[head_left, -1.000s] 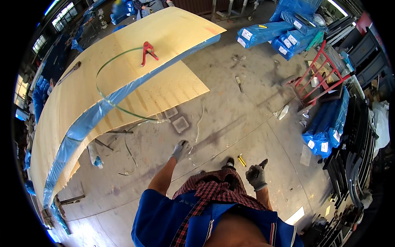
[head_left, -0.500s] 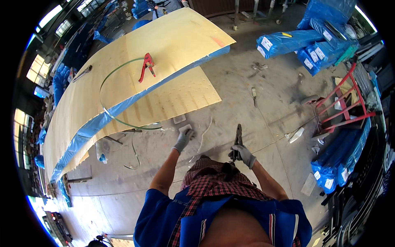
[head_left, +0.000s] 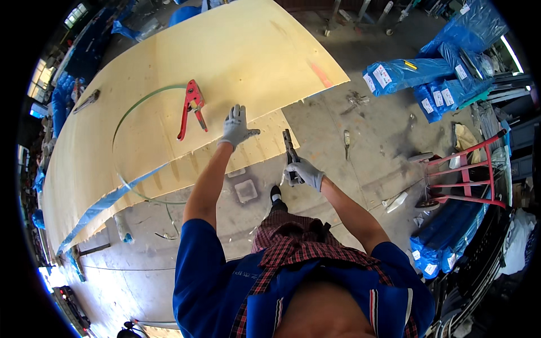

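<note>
The grey-gloved left hand [head_left: 235,127] rests spread flat on the smooth pale plywood sheet [head_left: 169,84] beside red-handled metal pliers [head_left: 191,107], while the right hand [head_left: 304,172] grips a dark metal tool [head_left: 290,151].

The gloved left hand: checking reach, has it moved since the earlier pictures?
Yes. The gloved left hand rose from over the concrete floor onto the pale plywood sheet, beside the red-handled tool.

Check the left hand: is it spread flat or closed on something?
Spread: the gloved left hand lies open-fingered on the plywood sheet, gripping nothing.
</note>
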The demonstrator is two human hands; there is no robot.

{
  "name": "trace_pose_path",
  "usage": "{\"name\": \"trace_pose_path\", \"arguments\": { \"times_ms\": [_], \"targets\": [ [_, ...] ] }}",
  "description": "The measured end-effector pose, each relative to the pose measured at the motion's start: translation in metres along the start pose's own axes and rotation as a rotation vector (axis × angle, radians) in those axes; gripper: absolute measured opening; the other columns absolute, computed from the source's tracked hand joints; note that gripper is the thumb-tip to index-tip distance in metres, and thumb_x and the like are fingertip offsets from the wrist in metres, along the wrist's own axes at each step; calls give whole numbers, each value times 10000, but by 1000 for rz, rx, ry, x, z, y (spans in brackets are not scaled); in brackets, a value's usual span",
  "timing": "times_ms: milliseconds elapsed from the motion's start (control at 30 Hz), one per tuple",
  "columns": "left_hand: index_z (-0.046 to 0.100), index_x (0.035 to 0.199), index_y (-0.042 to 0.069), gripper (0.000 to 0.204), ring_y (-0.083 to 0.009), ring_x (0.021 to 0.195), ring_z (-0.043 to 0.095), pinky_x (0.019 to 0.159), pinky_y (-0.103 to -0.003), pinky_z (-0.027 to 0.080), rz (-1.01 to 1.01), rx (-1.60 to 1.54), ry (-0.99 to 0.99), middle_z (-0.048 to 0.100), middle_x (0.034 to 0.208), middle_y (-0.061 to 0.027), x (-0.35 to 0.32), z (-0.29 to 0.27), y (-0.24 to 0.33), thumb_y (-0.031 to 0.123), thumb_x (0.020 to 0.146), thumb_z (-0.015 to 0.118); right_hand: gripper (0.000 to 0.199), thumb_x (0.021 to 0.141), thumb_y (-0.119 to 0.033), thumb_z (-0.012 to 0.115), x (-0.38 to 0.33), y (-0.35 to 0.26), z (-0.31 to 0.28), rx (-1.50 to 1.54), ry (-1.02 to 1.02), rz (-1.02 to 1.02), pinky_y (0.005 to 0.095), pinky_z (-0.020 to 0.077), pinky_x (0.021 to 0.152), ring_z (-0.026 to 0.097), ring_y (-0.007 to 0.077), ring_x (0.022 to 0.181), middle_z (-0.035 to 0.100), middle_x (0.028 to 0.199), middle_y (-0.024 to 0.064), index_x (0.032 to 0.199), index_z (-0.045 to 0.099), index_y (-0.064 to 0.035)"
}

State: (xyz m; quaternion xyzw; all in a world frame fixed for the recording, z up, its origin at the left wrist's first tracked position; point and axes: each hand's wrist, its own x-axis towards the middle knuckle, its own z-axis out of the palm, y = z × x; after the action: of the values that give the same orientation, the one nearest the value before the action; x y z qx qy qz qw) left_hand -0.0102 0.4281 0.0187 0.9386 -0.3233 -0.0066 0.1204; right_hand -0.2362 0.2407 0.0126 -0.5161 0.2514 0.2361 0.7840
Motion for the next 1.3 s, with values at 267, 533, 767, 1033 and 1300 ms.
{"name": "trace_pose_path", "arguments": {
  "times_ms": [267, 533, 767, 1033, 1300],
  "targets": [
    [190, 1407, -52, 1270, -455, 1347, 207, 1088, -485, 230, 81, 256, -276, 207, 1436, -316, 93, 20, -18, 617, 505, 782, 140, 803, -148, 596, 85, -53, 1, -133, 68, 91, 258, 445, 436, 506, 113, 471, 495, 633, 7, 843, 474, -94],
    [211, 1405, -61, 1235, -443, 1336, 248, 1072, -465, 283, 89, 235, -308, 235, 1422, -324, 105, 3, -16, 570, 520, 796, 154, 782, -114, 563, 111, -52, -13, -120, 81, 66, 270, 386, 389, 468, 110, 446, 502, 625, 37, 893, 468, -64],
    [208, 1400, -68, 1263, -479, 1320, 256, 1058, -479, 306, 85, 253, -347, 236, 1411, -346, 112, 5, -3, 575, 498, 815, 375, 733, -212, 574, 142, -65, -17, -767, 284, -103, 437, 483, 733, 620, 397, 848, 629, 881, 270, 1020, 525, 24],
    [139, 1421, -62, 1334, -489, 1347, 169, 1082, -495, 264, 136, 261, -412, 142, 1444, -340, 116, 14, -9, 636, 491, 792, 419, 778, -204, 495, 140, -54, -14, -701, 245, -77, 448, 473, 772, 621, 396, 905, 629, 927, 269, 1117, 496, 43],
    [123, 1416, -57, 1335, -477, 1354, 122, 1092, -487, 242, 169, 209, -506, 119, 1439, -339, 130, 25, -20, 655, 499, 783, 431, 768, -225, 513, 117, -79, -32, -635, 218, -72, 439, 480, 820, 612, 390, 957, 624, 1015, 258, 1099, 530, 51]
  ]
}}
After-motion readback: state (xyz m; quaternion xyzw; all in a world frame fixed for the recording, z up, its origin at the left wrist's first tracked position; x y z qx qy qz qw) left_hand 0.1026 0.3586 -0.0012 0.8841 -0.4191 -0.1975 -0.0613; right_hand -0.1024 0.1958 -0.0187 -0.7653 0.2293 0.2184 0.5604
